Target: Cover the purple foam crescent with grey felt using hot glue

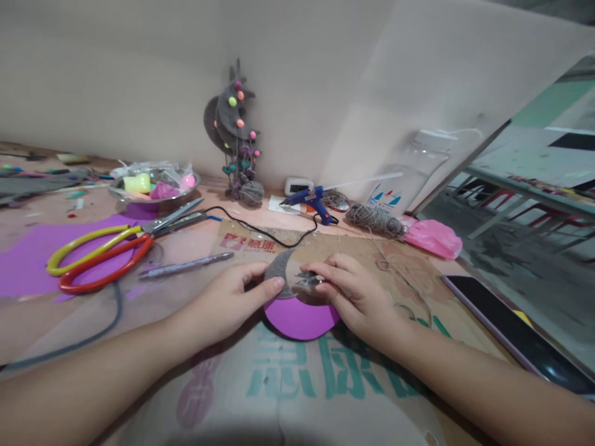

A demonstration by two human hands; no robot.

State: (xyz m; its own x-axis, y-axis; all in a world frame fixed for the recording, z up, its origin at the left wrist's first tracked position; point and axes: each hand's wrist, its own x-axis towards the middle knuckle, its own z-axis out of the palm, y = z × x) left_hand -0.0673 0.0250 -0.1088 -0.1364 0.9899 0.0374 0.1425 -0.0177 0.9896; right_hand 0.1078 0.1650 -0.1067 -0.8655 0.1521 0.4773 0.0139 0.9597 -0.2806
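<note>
A grey felt crescent (pixel 277 272) lies over a round purple foam piece (pixel 300 317) on a flattened cardboard sheet (pixel 325 384). My left hand (pixel 230 296) rests on the cardboard with its thumb pressed on the crescent's lower edge and its fingers curled. My right hand (pixel 351 290) lies over the right side of both pieces, fingers bent and pressing down on the crescent's tip. Something small and dark sits under the right fingertips; I cannot make it out.
Large scissors (pixel 116 244) with yellow and red handles and a grey pen (pixel 186 266) lie to the left on a purple sheet (pixel 28 260). Behind: a metal bowl (pixel 155 189) of bright bits, a finished felt moon ornament (pixel 235 133), a blue glue gun (pixel 313 201), grey twine (pixel 374 220), a pink bag (pixel 432 238). A dark phone (pixel 515 331) lies right.
</note>
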